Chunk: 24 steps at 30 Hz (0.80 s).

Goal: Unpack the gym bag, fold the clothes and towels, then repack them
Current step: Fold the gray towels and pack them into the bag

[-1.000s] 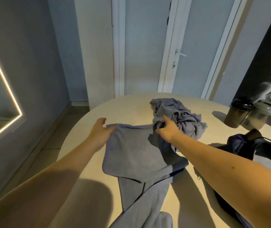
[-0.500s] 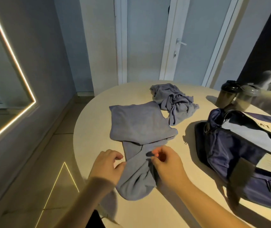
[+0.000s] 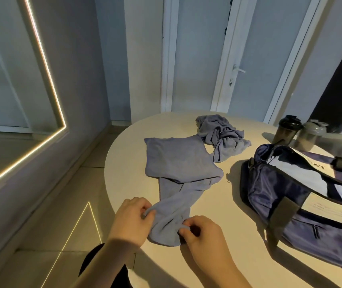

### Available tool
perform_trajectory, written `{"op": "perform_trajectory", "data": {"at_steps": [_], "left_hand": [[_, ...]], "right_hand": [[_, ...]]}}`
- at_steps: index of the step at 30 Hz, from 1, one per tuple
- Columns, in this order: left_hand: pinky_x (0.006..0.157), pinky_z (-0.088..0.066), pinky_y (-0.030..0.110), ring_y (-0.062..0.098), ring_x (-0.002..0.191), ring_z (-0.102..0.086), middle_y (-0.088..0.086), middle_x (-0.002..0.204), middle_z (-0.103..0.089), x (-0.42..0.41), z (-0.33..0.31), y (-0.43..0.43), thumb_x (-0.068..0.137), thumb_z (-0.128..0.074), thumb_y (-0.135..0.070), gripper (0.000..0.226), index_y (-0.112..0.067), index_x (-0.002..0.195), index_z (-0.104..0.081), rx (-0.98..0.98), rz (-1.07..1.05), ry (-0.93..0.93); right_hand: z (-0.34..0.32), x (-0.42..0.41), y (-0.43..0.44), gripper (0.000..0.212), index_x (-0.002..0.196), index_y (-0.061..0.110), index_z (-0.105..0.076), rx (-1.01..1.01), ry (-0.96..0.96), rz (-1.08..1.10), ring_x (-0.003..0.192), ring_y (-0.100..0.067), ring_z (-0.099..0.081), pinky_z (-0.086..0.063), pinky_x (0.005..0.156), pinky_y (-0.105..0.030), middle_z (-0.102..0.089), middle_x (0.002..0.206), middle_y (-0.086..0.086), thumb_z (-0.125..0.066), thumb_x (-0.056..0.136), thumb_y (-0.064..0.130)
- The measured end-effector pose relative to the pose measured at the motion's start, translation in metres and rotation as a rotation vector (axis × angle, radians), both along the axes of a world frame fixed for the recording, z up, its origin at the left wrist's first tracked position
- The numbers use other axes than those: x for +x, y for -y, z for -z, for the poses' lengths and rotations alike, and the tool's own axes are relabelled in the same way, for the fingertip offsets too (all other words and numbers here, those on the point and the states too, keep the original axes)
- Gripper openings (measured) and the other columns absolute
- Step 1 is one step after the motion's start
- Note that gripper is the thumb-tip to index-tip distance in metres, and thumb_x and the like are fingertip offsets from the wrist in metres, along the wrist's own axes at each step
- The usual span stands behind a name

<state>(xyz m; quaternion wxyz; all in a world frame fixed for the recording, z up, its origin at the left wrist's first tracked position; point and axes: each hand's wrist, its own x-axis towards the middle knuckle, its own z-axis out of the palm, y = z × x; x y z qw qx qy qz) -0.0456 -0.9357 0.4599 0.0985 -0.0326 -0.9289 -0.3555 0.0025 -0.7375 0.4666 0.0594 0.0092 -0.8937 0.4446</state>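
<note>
A soft grey-blue garment (image 3: 178, 163) is laid on the smooth round cream table (image 3: 218, 256), its far part folded flat into a square and its near end narrowed. That near end is pinched by the left hand (image 3: 133, 220) and the right hand (image 3: 202, 238). A crumpled grey towel (image 3: 221, 137) lies beyond; a navy fabric gym bag (image 3: 303, 196) sits right.

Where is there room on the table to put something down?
Bare table shows between the flat grey cloth and the gym bag, and left of that cloth up to the rim. Crowded: far right, by the two bottles.
</note>
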Motion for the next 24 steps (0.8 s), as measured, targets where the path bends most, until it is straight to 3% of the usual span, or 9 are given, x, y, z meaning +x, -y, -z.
{"op": "perform_trajectory", "data": {"at_steps": [2,4,8,11,14,17,20,22,24], "left_hand": [[0.063,-0.041,0.021,0.011,0.074,-0.057,-0.01,0.077,-0.06,0.004,-0.016,-0.007,0.098,-0.06,-0.03,0.017,-0.03,0.083,-0.053,0.118,-0.009,0.01],[0.063,-0.047,0.024,0.007,0.07,-0.059,-0.014,0.077,-0.062,0.009,-0.027,-0.013,0.097,-0.062,-0.036,0.013,-0.033,0.087,-0.054,0.171,0.037,-0.014],[0.071,-0.05,0.026,0.003,0.076,-0.056,-0.021,0.086,-0.06,0.021,-0.042,-0.028,0.091,-0.071,-0.029,0.016,-0.039,0.092,-0.059,0.238,0.195,-0.026],[0.081,-0.052,0.023,0.002,0.089,-0.058,-0.021,0.098,-0.06,0.029,-0.047,-0.039,0.091,-0.071,-0.02,0.035,-0.05,0.102,-0.058,0.253,0.327,-0.006],[0.085,-0.053,0.025,0.004,0.093,-0.061,-0.027,0.102,-0.061,0.033,-0.045,-0.042,0.091,-0.069,-0.014,0.041,-0.051,0.103,-0.055,0.284,0.348,0.01],[0.082,-0.05,0.022,0.008,0.089,-0.057,-0.021,0.098,-0.059,0.035,-0.038,-0.045,0.088,-0.073,-0.013,0.037,-0.042,0.102,-0.054,0.297,0.318,-0.031],[0.079,-0.046,0.023,0.008,0.09,-0.051,-0.019,0.094,-0.051,0.032,-0.023,-0.045,0.085,-0.076,-0.029,0.024,-0.037,0.096,-0.056,0.074,0.284,-0.126],[0.079,-0.047,0.031,0.008,0.09,-0.048,-0.02,0.093,-0.048,0.029,-0.011,-0.042,0.082,-0.071,-0.026,0.018,-0.033,0.09,-0.057,-0.042,0.237,-0.147],[0.082,-0.048,0.034,0.007,0.091,-0.048,-0.022,0.093,-0.047,0.028,-0.005,-0.037,0.078,-0.067,-0.02,0.022,-0.033,0.091,-0.056,-0.049,0.171,-0.104]], "right_hand": [[-0.007,0.004,-0.002,0.016,0.077,0.023,-0.068,-0.111,0.049,0.02,0.067,-0.007,-0.057,-0.045,0.063,-0.018,-0.068,0.073,0.008,-0.066,0.092,0.017],[-0.011,0.006,-0.005,0.017,0.084,0.03,-0.067,-0.118,0.014,0.051,0.072,-0.004,-0.06,-0.045,0.063,-0.015,-0.068,0.078,0.011,-0.068,0.09,0.014],[-0.022,0.009,-0.01,0.051,0.118,0.045,-0.055,-0.132,-0.187,0.055,0.083,-0.008,-0.059,-0.044,0.068,-0.012,-0.06,0.111,0.016,-0.069,0.09,0.005],[-0.03,0.009,-0.014,0.068,0.142,0.043,-0.045,-0.207,-0.229,-0.06,0.083,-0.013,-0.062,-0.05,0.071,-0.017,-0.063,0.115,0.021,-0.067,0.092,0.001],[-0.03,0.011,-0.018,0.058,0.128,0.047,-0.058,-0.177,-0.22,-0.114,0.091,-0.011,-0.067,-0.054,0.078,-0.021,-0.068,0.106,0.021,-0.068,0.093,0.003],[-0.027,0.014,-0.023,0.043,0.104,0.037,-0.074,-0.133,-0.268,-0.061,0.088,-0.012,-0.066,-0.052,0.074,-0.022,-0.069,0.095,0.014,-0.069,0.089,-0.003],[-0.03,0.018,-0.031,0.028,0.091,0.019,-0.077,-0.32,-0.238,0.028,0.08,-0.012,-0.068,-0.053,0.069,-0.02,-0.074,0.087,0.006,-0.065,0.091,-0.006],[-0.032,0.023,-0.037,0.02,0.088,0.012,-0.075,-0.439,-0.21,0.072,0.075,-0.011,-0.069,-0.053,0.069,-0.018,-0.074,0.081,0.003,-0.064,0.093,-0.003],[-0.029,0.026,-0.045,0.017,0.089,0.012,-0.075,-0.492,-0.217,0.142,0.075,-0.013,-0.07,-0.055,0.072,-0.024,-0.075,0.081,0.001,-0.063,0.094,0.001]]}}
